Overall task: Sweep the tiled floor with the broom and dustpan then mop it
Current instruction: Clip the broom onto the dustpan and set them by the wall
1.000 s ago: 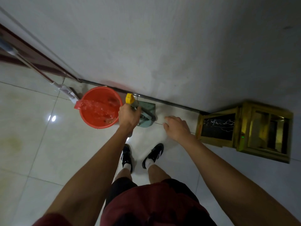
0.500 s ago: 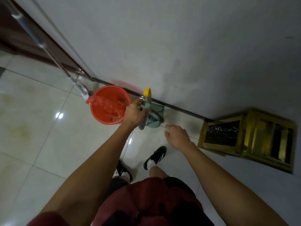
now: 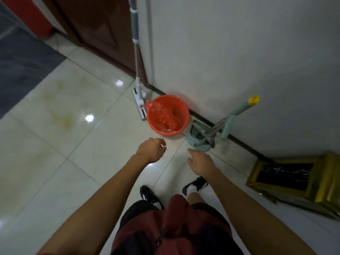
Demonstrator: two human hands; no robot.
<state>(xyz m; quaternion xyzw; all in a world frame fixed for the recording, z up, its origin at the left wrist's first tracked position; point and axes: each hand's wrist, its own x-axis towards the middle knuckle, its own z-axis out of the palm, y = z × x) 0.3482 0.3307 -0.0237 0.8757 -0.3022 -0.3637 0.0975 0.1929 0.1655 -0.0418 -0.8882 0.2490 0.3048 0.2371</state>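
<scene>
Maroon shirt and black sneakers nearest, then both hands over pale floor tile (image 3: 55,162): left hand (image 3: 151,150) loosely curled, right hand (image 3: 199,161) open, both empty. Beyond, dustpan (image 3: 197,142) and broom (image 3: 237,115) lean on the wall beside the red bucket (image 3: 168,115) and flat mop (image 3: 139,100).

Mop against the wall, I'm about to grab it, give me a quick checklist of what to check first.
1. Left hand free: ok, loosely curled, holding nothing.
2. Right hand free: ok, holding nothing.
3. Broom and dustpan put away: ok, leaning on the wall, both hands off them.
4. Mop within reach: ok, handle leaning on the wall by the door, head on the floor beside the red bucket.
5. Bucket has water: ok, some inside; how much, cannot tell.
6. Floor swept clean: cannot tell; yellowish stains show.
</scene>
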